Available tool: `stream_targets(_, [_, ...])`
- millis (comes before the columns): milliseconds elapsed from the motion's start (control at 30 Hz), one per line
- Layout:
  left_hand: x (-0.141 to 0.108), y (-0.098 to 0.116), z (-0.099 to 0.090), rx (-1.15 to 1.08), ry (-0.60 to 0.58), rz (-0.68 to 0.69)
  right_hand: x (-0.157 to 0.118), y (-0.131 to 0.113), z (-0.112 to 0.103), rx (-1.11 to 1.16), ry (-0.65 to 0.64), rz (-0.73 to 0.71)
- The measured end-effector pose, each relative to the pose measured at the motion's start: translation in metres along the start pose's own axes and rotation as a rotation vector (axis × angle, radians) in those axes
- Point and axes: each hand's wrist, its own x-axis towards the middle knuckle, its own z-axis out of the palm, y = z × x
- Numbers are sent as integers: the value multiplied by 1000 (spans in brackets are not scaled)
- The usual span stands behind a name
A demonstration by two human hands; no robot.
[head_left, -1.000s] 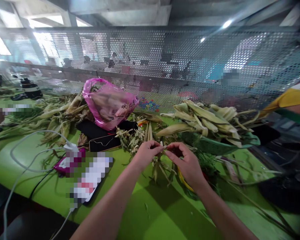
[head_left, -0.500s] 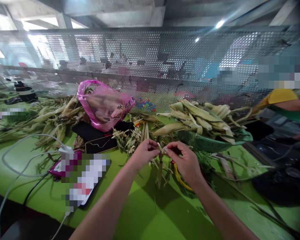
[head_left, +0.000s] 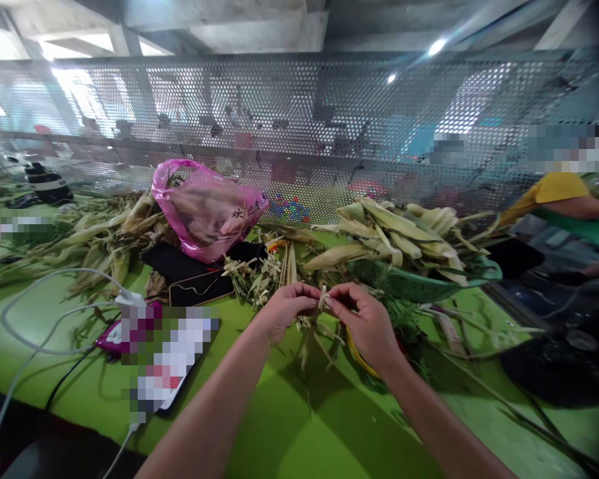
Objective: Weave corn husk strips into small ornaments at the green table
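Note:
Over the green table, my left hand [head_left: 288,311] and my right hand [head_left: 363,318] meet with fingertips pinched together. Between them is a small piece of pale corn husk [head_left: 323,297], looped at the top, with loose strips hanging below toward the table. Both hands grip it, the left at its left side and the right at its right side. Just beyond my fingers lies a heap of short cut husk pieces [head_left: 267,276]. Under my right hand, a yellow ring-shaped rim [head_left: 358,356] shows partly, with green strands beside it.
Dried husks fill a green basket [head_left: 419,285] at the right. A pink plastic bag [head_left: 204,206] stands on the left, near a dark phone [head_left: 199,290], a purple power strip [head_left: 110,337] and cables. A perforated metal screen [head_left: 299,120] runs behind; a person in yellow [head_left: 562,188] is far right.
My hands have come slightly closer together around the husk piece. Its hanging strips have swung left and spread apart, and the looped top has turned upright.

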Motion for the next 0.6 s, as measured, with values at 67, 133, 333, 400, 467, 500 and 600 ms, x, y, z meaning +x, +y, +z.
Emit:
stream_targets(67, [1, -2, 0, 20, 13, 1, -1, 0, 0, -11, -10, 0])
stream_targets(133, [2, -4, 0, 38, 24, 2, -1, -1, 1, -24, -22, 1])
stream_targets(333, [4, -5, 0, 127, 2, 57, -3, -4, 1, -52, -15, 3])
stream_targets(400, [4, -5, 0, 144, -12, 87, -3, -4, 1, -52, -10, 16])
stream_targets(467, [3, -4, 1, 142, -15, 95, -2, -4, 1, -42, -1, 24])
stream_targets(500, [2, -3, 1, 136, -17, 94, -2, -3, 1, -35, 7, 26])
stream_targets(600, [1, -1, 1, 129, -46, 97, 0, -2, 0, 9, 19, 32])
